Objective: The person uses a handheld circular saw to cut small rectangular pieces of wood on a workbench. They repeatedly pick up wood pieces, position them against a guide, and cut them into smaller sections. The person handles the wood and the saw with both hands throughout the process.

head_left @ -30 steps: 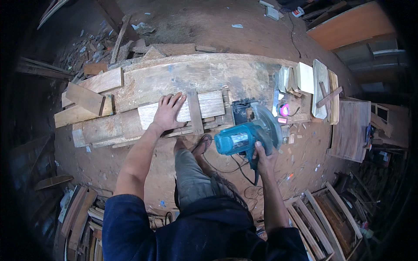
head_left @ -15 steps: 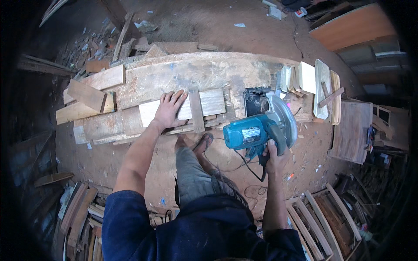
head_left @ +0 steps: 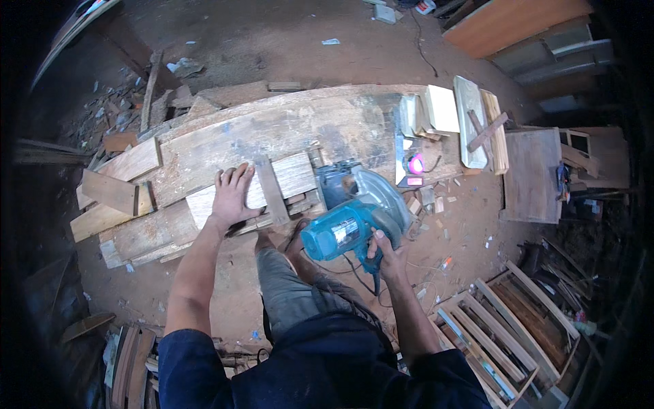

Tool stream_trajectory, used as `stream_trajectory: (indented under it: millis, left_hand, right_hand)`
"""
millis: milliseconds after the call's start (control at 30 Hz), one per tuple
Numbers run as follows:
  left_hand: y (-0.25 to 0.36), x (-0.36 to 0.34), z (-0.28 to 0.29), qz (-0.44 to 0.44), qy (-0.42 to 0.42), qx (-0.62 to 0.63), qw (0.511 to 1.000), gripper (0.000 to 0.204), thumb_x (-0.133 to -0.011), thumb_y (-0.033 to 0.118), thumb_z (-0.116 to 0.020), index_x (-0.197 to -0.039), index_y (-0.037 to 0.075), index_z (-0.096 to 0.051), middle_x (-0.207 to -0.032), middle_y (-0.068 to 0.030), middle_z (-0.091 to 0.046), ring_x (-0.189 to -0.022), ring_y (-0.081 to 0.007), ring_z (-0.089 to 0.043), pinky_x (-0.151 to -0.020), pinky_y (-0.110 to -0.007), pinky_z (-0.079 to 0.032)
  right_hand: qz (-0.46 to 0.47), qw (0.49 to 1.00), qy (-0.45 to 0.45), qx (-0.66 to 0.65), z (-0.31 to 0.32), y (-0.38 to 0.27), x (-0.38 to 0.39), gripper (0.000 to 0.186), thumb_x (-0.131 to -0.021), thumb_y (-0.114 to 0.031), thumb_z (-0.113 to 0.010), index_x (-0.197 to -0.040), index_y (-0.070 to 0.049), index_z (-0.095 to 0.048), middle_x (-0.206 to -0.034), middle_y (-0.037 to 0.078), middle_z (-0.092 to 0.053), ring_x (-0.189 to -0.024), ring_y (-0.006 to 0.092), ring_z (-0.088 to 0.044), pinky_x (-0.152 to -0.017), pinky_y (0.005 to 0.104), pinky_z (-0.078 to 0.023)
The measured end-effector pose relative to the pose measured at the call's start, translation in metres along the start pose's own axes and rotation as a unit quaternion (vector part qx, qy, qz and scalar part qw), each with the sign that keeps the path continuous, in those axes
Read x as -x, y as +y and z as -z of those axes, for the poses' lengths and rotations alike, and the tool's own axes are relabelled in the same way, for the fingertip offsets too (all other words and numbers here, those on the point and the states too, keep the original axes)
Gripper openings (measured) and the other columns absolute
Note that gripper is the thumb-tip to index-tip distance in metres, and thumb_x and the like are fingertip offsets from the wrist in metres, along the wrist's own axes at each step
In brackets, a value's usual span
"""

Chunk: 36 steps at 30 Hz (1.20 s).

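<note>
My left hand (head_left: 234,195) lies with spread fingers on a pale board (head_left: 293,172), which rests along the near side of the wooden workbench (head_left: 272,133). A narrow brown wood strip (head_left: 272,191) crosses that board just right of the hand. My right hand (head_left: 386,251) is wrapped round the rear handle of a teal circular saw (head_left: 339,230). The saw's dark base is close against the board's right end; whether they touch I cannot tell. A silver guard covers the blade, and the cutting edge is hidden.
Offcut blocks (head_left: 441,109) and upright-looking planks (head_left: 470,123) sit at the bench's right end, beside a pink tape measure (head_left: 415,163). More boards (head_left: 112,191) lie at its left end. A cord trails over the floor below the saw. Wooden frames (head_left: 507,334) stand at lower right.
The saw has moved left, closing the gap to the pale board's right end and uncovering the pink tape measure. My left hand stays on the board. The whole view has shifted and turned slightly.
</note>
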<state>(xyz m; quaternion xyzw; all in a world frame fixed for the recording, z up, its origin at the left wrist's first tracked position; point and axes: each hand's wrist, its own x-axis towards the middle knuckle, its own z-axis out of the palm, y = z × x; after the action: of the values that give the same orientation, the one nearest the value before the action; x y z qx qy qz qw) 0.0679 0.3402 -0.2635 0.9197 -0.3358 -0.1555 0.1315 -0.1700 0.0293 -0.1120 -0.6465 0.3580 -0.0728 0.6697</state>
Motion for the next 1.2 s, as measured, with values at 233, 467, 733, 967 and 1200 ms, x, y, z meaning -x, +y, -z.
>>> stream_trajectory:
  millis: [233, 467, 733, 967, 1200]
  left_hand:
    - [-0.001, 0.001, 0.002, -0.01, 0.02, 0.01, 1.0, 0.117, -0.056, 0.054, -0.084, -0.153, 0.008, -0.037, -0.156, -0.0137, -0.038, -0.142, -0.0385, -0.034, -0.121, -0.061, -0.017]
    - [-0.002, -0.002, -0.001, -0.017, 0.024, 0.018, 0.999, 0.116, -0.055, 0.052, -0.084, -0.151, 0.007, -0.039, -0.155, -0.0136, -0.038, -0.141, -0.038, -0.034, -0.12, -0.06, -0.018]
    - [-0.002, -0.002, 0.001, -0.016, 0.016, 0.002, 1.0, 0.114, -0.057, 0.054, -0.084, -0.151, 0.007, -0.039, -0.155, -0.0136, -0.038, -0.139, -0.0381, -0.035, -0.119, -0.058, -0.021]
    - [-0.002, -0.004, -0.002, -0.015, 0.023, -0.002, 1.0, 0.115, -0.055, 0.054, -0.084, -0.15, 0.005, -0.04, -0.154, -0.0142, -0.039, -0.139, -0.0386, -0.036, -0.119, -0.058, -0.02]
    - [0.009, -0.007, 0.0, 0.002, 0.02, 0.002, 1.0, 0.118, -0.052, 0.05, -0.086, -0.15, 0.005, -0.039, -0.155, -0.0144, -0.037, -0.14, -0.04, -0.034, -0.12, -0.062, -0.018]
  right_hand:
    - [-0.001, 0.997, -0.026, 0.075, -0.014, -0.005, -0.024, 0.024, -0.096, -0.022, -0.072, -0.1, 0.002, -0.068, -0.066, 0.001, -0.06, -0.055, 0.0094, -0.054, -0.053, 0.0268, -0.043]
    - [-0.011, 1.0, -0.002, 0.022, -0.008, 0.004, -0.023, 0.024, -0.094, -0.021, -0.074, -0.101, 0.001, -0.068, -0.068, 0.001, -0.059, -0.057, 0.0091, -0.054, -0.053, 0.026, -0.043]
    - [-0.028, 0.991, 0.013, -0.128, 0.017, 0.012, 0.003, 0.03, -0.092, -0.019, -0.073, -0.106, 0.006, -0.064, -0.068, 0.006, -0.06, -0.055, 0.0148, -0.056, -0.053, 0.0289, -0.047]
    - [-0.065, 0.988, -0.002, -0.139, 0.012, 0.02, 0.009, 0.031, -0.093, -0.019, -0.072, -0.108, 0.007, -0.064, -0.065, 0.007, -0.059, -0.055, 0.015, -0.057, -0.053, 0.0306, -0.048]
    - [0.007, 0.999, 0.043, -0.018, -0.007, 0.012, -0.014, 0.024, -0.095, -0.018, -0.071, -0.105, 0.003, -0.065, -0.067, 0.003, -0.06, -0.057, 0.0117, -0.057, -0.054, 0.0275, -0.045]
